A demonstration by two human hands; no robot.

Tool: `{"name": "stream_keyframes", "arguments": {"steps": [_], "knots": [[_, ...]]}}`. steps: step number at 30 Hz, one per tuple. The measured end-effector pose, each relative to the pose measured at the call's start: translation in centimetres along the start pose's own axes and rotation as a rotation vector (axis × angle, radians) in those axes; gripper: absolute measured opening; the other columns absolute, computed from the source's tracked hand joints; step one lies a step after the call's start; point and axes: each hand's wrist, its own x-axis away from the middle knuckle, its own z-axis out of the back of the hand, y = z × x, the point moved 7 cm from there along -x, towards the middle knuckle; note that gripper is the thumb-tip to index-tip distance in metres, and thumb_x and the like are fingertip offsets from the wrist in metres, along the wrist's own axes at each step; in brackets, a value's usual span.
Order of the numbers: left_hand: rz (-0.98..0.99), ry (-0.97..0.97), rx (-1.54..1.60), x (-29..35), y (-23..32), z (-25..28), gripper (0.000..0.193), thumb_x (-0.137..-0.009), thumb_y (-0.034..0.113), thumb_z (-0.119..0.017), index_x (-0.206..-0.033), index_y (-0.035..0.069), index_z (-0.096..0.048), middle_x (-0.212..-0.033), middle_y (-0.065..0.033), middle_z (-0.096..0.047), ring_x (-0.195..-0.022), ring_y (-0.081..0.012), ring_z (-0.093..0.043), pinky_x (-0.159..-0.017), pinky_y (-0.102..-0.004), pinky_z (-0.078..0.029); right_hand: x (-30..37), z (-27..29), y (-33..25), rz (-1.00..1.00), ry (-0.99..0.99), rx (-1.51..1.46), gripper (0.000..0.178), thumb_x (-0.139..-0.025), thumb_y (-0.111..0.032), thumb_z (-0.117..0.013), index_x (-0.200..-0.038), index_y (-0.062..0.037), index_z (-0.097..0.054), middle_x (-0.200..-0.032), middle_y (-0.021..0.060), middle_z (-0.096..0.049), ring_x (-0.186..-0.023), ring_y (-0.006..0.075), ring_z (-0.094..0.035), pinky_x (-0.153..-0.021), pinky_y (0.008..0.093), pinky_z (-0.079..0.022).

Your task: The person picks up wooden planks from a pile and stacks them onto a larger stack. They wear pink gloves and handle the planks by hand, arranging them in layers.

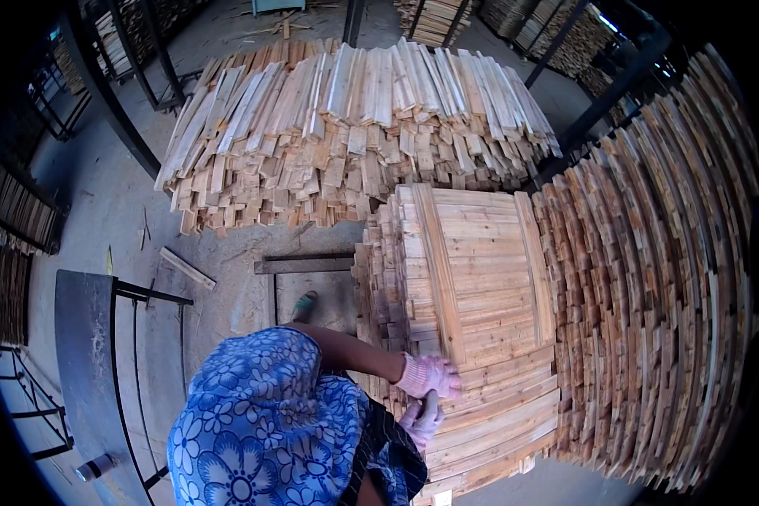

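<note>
My left hand (430, 377), in a pink-and-white knit glove, reaches out from a blue floral sleeve over the left side of a stack of pale wooden boards (497, 384). Its fingers are stretched out toward the right. Just below it is my right hand (422, 420), gloved too, with greyish finger parts pointing up toward the left glove. Whether the two gloves touch is unclear, and the right fingers are too blurred to read. No board shows in either hand. Two narrow strips, a left one (439, 270) and a right one (535, 261), lie crosswise on the stack's far half.
A wide heap of short boards (354, 135) stands at the far side. Tall dense rows of stacked boards (641, 287) rise close on the right. At left are a dark bench (84, 371), a low metal frame (304, 265) and a loose plank (187, 268) on the floor.
</note>
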Motion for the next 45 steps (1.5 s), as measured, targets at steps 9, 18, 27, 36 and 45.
{"name": "stream_keyframes", "arguments": {"steps": [9,18,27,36,45], "knots": [[0.964,0.494,0.118,35.0,-28.6,12.7,0.043,-0.091,0.031,-0.062,-0.129,0.011,-0.059,-0.12,-0.0179,-0.061,-0.113,-0.0374,-0.06,-0.097,-0.0491,-0.049,-2.7,-26.5,-7.5,0.078,-1.36,-0.013,0.036,-0.104,-0.023,-0.054,-0.138,-0.0116,-0.059,-0.12,0.0128,-0.069,-0.115,0.0242,-0.063,-0.101,0.0346,-0.048],[1.749,0.664,0.165,50.7,-48.1,21.2,0.097,-0.088,0.062,-0.063,-0.158,0.004,-0.028,-0.16,-0.0298,-0.028,-0.15,-0.0488,-0.022,-0.119,-0.0582,-0.024,-5.1,-40.0,-21.9,-0.243,-1.375,-0.251,0.037,-0.103,-0.023,-0.055,-0.138,-0.0116,-0.059,-0.121,0.013,-0.068,-0.115,0.0253,-0.063,-0.101,0.0348,-0.048],[1.845,0.544,0.202,44.0,-56.3,20.3,0.096,-0.083,0.045,-0.077,-0.157,0.01,-0.026,-0.153,-0.0363,-0.026,-0.141,-0.0502,-0.035,-0.107,-0.0551,-0.039,-11.3,-45.0,-25.7,-0.271,-1.19,-0.311,0.038,-0.101,-0.022,-0.056,-0.137,-0.0116,-0.059,-0.122,0.0131,-0.067,-0.115,0.0264,-0.062,-0.1,0.035,-0.049],[1.909,0.673,0.478,46.2,-57.7,20.0,0.087,-0.091,0.024,-0.07,-0.162,0.032,-0.02,-0.15,-0.026,-0.036,-0.135,-0.0433,-0.045,-0.105,-0.0547,-0.043,-16.8,-38.8,-21.6,-0.426,-0.948,-0.241,0.039,-0.1,-0.021,-0.057,-0.137,-0.0116,-0.059,-0.124,0.0132,-0.067,-0.115,0.0276,-0.062,-0.1,0.0352,-0.049],[1.634,0.865,0.721,52.8,-53.5,22.9,0.116,-0.077,0.041,-0.078,-0.164,0.025,-0.004,-0.147,-0.0292,-0.041,-0.134,-0.0443,-0.049,-0.112,-0.0456,-0.043,-18.0,-35.3,-20.9,-0.427,-0.885,-0.243,0.039,-0.098,-0.02,-0.058,-0.137,-0.0116,-0.059,-0.125,0.0134,-0.066,-0.115,0.0287,-0.062,-0.099,0.0354,-0.05]]}}
